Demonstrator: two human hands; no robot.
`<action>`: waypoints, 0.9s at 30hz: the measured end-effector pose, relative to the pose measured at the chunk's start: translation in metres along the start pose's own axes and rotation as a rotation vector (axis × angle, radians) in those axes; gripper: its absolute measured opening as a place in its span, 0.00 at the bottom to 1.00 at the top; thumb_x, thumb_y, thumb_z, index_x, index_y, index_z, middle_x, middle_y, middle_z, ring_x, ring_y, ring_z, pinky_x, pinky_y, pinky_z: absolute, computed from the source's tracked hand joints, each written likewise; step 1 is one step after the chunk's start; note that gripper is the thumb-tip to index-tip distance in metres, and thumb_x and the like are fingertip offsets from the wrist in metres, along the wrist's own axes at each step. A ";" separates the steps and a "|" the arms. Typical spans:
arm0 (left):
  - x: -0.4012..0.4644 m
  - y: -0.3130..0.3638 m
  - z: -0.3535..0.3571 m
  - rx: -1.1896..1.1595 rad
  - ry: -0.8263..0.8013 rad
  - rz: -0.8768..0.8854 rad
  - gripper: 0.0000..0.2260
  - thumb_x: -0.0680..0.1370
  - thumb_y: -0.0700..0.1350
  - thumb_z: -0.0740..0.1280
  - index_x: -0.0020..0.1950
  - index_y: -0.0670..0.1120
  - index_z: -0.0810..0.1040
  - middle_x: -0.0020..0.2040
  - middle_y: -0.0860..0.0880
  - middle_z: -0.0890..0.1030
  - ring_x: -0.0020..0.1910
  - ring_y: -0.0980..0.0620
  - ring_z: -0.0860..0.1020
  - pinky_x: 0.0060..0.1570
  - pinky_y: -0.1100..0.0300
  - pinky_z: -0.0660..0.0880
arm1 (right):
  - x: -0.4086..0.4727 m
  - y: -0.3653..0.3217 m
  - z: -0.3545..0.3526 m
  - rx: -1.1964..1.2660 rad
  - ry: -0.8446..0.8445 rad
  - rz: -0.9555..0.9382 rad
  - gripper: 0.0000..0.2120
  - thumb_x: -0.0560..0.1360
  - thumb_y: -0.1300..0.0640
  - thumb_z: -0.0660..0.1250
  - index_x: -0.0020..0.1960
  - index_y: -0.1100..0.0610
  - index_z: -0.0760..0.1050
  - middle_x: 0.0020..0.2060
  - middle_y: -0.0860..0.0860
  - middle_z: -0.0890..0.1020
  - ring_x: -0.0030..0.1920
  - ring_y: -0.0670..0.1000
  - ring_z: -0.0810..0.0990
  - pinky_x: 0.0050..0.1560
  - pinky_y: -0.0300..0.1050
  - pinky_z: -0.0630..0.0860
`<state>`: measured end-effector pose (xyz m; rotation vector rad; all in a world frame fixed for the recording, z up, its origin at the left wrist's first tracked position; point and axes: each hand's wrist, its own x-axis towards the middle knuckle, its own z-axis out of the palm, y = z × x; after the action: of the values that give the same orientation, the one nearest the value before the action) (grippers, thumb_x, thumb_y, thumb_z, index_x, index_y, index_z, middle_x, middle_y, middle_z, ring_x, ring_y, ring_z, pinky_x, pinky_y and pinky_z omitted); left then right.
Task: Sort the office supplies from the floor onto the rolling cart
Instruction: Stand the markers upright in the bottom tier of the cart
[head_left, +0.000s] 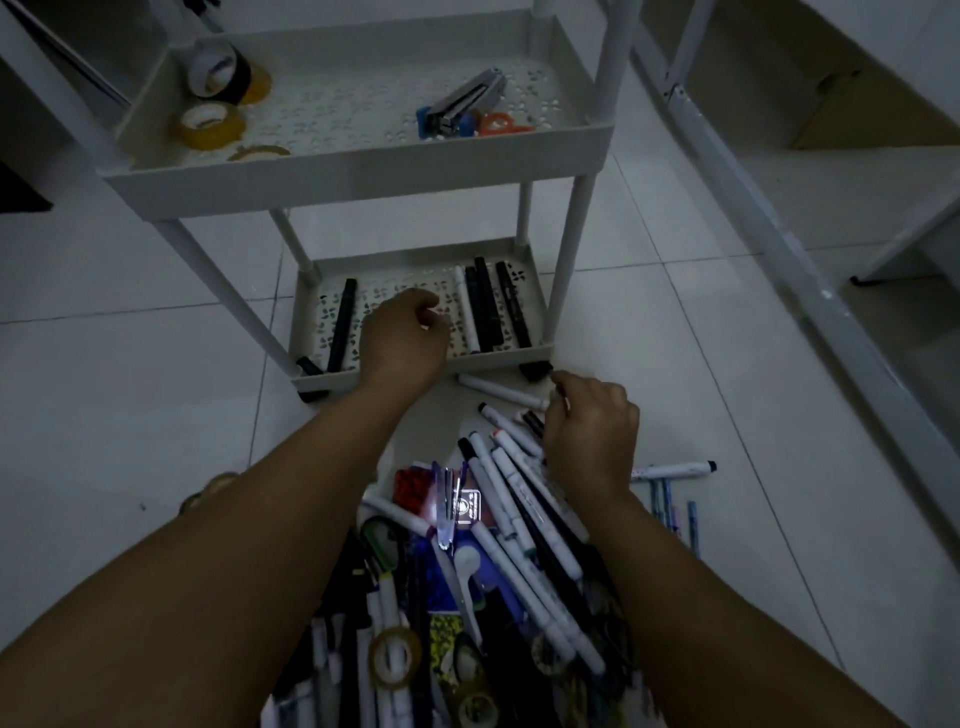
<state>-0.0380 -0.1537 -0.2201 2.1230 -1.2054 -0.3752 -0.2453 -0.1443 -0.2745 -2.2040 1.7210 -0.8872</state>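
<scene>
Head view, left hand loosely curled over cart's bottom tray, right hand seemingly pinching a marker.

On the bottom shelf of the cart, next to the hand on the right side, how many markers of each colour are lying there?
White markers: 1
Black markers: 3
Total: 4

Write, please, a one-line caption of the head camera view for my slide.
Left hand over the cart's lower tray of markers; right hand reaches into the marker pile on the floor.
</scene>
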 end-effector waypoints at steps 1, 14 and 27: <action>-0.013 0.000 -0.004 -0.024 0.010 0.006 0.12 0.78 0.43 0.65 0.61 0.45 0.80 0.57 0.47 0.82 0.53 0.50 0.79 0.53 0.65 0.71 | -0.002 0.002 -0.004 -0.004 -0.006 0.020 0.11 0.76 0.64 0.66 0.57 0.58 0.82 0.45 0.54 0.84 0.48 0.59 0.79 0.49 0.50 0.70; -0.145 -0.003 0.018 0.025 -0.225 -0.235 0.05 0.76 0.46 0.68 0.44 0.47 0.82 0.43 0.50 0.83 0.38 0.51 0.79 0.39 0.64 0.72 | -0.065 0.013 -0.042 0.008 -0.382 0.232 0.10 0.78 0.50 0.64 0.47 0.53 0.81 0.37 0.52 0.83 0.38 0.54 0.81 0.36 0.44 0.77; -0.150 0.006 0.039 -0.071 -0.352 -0.446 0.17 0.72 0.49 0.71 0.53 0.37 0.76 0.46 0.41 0.81 0.42 0.45 0.80 0.28 0.61 0.66 | -0.084 0.014 -0.046 0.000 -0.503 0.242 0.27 0.69 0.31 0.64 0.61 0.47 0.76 0.49 0.46 0.83 0.48 0.51 0.81 0.48 0.48 0.78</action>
<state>-0.1430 -0.0450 -0.2562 2.3164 -0.8671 -1.0079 -0.2941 -0.0612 -0.2723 -1.9386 1.6734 -0.2446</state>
